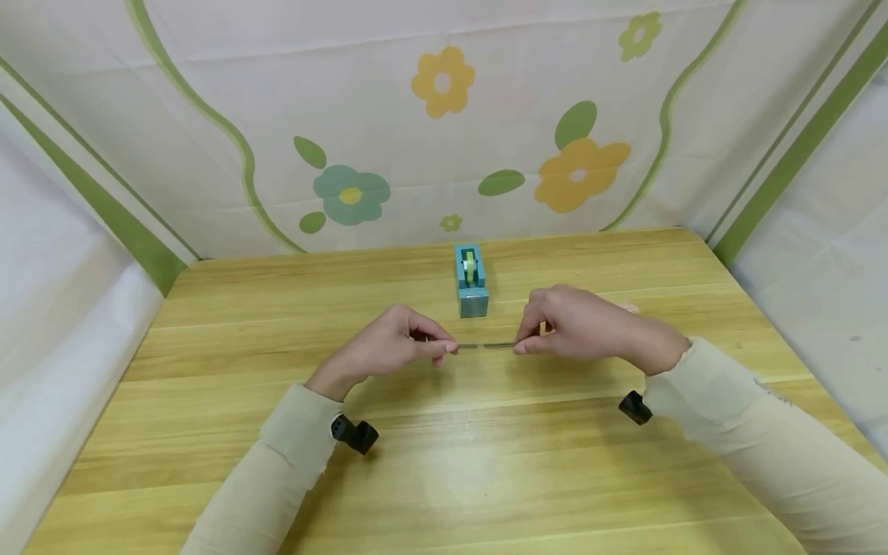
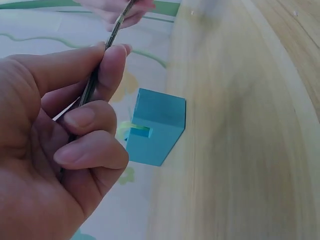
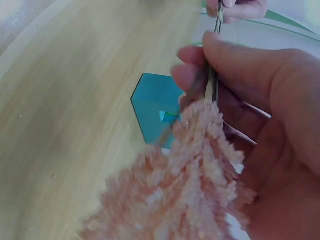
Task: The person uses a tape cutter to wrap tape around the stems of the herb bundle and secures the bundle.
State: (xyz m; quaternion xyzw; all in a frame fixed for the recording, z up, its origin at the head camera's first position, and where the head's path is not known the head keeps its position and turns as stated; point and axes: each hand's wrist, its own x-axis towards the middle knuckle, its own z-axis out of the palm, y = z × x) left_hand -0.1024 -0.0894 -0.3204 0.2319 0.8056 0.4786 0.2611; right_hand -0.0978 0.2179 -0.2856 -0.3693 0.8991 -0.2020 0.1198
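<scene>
A thin dark stem [image 1: 498,345] runs level between my two hands, just in front of the tape dispenser. Midway along it shows a short pale section; whether this is tape or a gap I cannot tell. My left hand [image 1: 398,343] pinches the stem's left part between thumb and forefinger, and its tail lies across the palm in the left wrist view. With thumb and fingers, my right hand [image 1: 579,324] pinches the other part. At that end a fluffy pink flower head [image 3: 175,185] fills the lower right wrist view, mostly hidden behind the hand in the head view.
The blue tape dispenser [image 1: 473,302] holds a greenish roll of tape [image 1: 469,266] and stands on the wooden table [image 1: 416,486] beyond my hands. A white cloth [image 1: 277,77] with printed flowers hangs behind the table's far edge. Black wrist cameras stick out from both sleeves.
</scene>
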